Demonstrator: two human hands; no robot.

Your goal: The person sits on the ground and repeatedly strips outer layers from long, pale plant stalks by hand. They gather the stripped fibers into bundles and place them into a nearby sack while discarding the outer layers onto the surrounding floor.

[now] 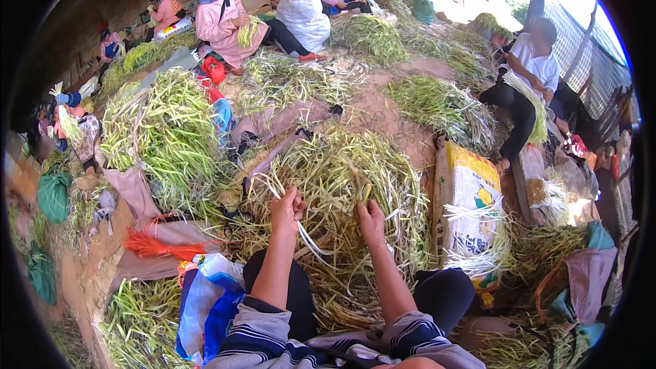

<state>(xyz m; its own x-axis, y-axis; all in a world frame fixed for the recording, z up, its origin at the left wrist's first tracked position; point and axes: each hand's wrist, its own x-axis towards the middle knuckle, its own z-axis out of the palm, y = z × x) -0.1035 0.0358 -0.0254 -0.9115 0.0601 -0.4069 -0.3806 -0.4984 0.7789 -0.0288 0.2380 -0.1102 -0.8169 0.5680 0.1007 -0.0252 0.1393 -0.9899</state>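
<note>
My left hand [286, 212] is closed around a few long white stalks [311, 241], whose ends stick out above and below the fist. To its right, my right hand [371, 221] pinches a yellowish, withered leaf [367, 192] between thumb and fingers. Both hands are above a large heap of tangled green and straw-coloured leafy stalks [338, 164] between my knees. On a printed woven sack [474, 179] at the right lie bundles of trimmed white stalks [476, 259].
Orange-red ties [161, 246] and a blue-and-white bag [210, 297] are at my left. A tall leafy heap [164, 138] stands beyond. Ahead, a person in pink [225, 31] sits beside a white sack [302, 18]. A person in a white shirt [538, 61] holds stalks at the right.
</note>
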